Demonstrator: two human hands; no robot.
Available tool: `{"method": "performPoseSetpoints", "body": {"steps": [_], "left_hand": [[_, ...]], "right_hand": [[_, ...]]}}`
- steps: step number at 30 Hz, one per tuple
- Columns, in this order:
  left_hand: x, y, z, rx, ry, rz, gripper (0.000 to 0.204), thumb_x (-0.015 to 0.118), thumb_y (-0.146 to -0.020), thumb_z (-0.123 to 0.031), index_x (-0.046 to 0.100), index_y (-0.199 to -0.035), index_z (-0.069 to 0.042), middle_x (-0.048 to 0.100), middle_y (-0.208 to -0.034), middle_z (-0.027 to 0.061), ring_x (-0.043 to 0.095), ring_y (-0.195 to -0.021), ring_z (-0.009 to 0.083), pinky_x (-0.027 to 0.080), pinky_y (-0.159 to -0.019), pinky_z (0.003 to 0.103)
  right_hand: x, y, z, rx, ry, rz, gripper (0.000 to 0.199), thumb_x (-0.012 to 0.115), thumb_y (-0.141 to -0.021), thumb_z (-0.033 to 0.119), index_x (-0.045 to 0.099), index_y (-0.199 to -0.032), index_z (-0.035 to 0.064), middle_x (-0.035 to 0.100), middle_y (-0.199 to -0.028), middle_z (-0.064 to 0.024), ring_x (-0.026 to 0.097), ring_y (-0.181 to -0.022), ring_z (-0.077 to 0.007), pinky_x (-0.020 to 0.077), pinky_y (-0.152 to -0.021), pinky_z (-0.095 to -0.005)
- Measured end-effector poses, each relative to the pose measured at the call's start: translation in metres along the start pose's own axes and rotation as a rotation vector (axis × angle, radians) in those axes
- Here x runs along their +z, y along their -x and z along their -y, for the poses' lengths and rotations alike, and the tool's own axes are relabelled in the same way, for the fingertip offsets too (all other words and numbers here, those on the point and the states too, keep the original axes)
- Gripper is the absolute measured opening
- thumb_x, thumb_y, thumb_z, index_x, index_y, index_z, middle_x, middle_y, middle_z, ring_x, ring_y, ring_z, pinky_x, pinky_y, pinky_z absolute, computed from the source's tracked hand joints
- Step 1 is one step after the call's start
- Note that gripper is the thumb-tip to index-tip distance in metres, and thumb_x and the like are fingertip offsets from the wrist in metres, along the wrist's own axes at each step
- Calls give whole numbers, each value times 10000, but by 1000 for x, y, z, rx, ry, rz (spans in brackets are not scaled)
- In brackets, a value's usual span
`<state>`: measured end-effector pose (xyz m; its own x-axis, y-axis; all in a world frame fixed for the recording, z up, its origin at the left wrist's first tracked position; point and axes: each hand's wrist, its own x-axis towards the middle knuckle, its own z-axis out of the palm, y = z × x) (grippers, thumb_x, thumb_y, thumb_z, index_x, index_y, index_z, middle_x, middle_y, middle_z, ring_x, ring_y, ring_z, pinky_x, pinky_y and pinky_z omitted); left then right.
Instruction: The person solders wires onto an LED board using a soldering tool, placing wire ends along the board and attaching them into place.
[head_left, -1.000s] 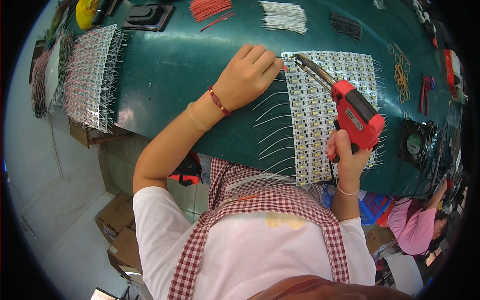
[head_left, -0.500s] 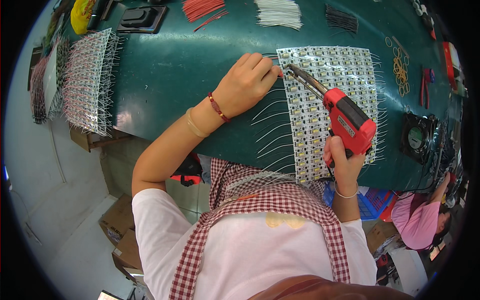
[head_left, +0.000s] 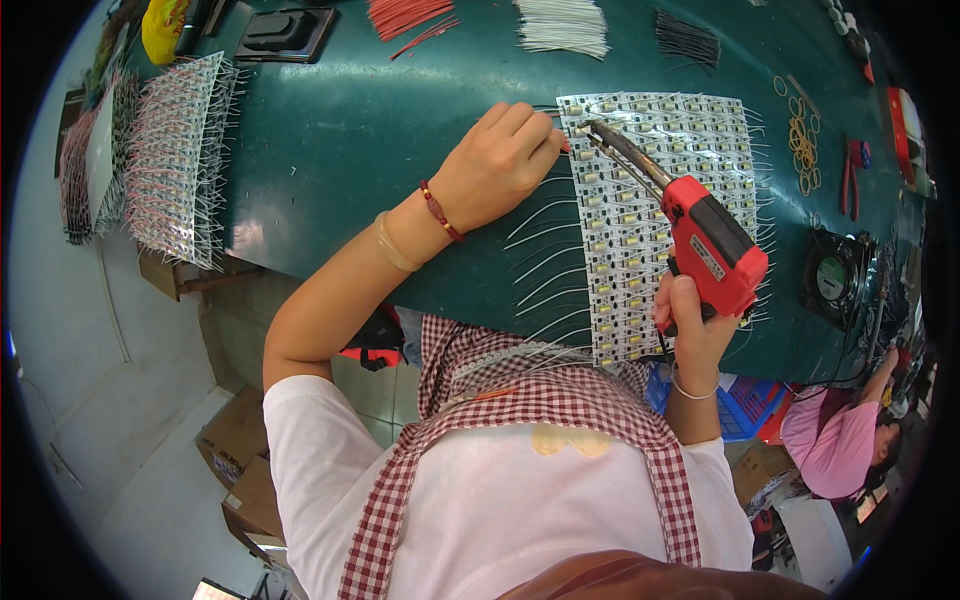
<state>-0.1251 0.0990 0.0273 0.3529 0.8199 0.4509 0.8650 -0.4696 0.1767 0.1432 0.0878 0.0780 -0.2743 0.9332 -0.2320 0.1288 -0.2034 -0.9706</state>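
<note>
A white panel of small circuit strips [head_left: 690, 150] lies on the dark green table [head_left: 380, 130], with white wires sticking out of its left and right edges. My left hand [head_left: 495, 165] rests at the panel's upper left corner, fingers pinched on a thin wire against the edge. In my right hand [head_left: 690, 325] is a red pistol-grip soldering gun [head_left: 705, 240]. Its metal tip [head_left: 590, 128] points at the same corner, close to my left fingertips.
At the table's left edge lies a stack of finished wired panels [head_left: 175, 160]. Bundles of red wires [head_left: 405, 15], white wires [head_left: 560, 25] and black wires [head_left: 690, 40] lie at the back. Rubber bands [head_left: 800, 125], pliers [head_left: 855, 165] and a small fan [head_left: 835, 275] sit on the right. Another person [head_left: 840, 440] is at lower right.
Both hands have shifted up along the panel's left edge toward its top corner, with the soldering gun's tip following my left fingers.
</note>
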Motion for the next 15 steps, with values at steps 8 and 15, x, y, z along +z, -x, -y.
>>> {"method": "performPoseSetpoints", "body": {"steps": [8,15], "left_hand": [[-2,-1,-1,4,2,1,215,608,-730,-52,639,-940,-18,471,-798,57,501,-729,201,434,-654,309],[-4,0,-1,4,-11,1,209,607,-727,-51,638,-932,-18,477,-796,59,507,-734,202,439,-661,310]], "right_hand": [[-2,1,-5,60,-12,17,152,564,-916,104,546,-947,-43,565,-634,-63,514,-481,-86,411,-446,-218],[-2,-1,-8,28,43,61,137,558,-917,90,560,-839,-22,566,-634,-53,515,-481,-83,413,-445,-223]]}}
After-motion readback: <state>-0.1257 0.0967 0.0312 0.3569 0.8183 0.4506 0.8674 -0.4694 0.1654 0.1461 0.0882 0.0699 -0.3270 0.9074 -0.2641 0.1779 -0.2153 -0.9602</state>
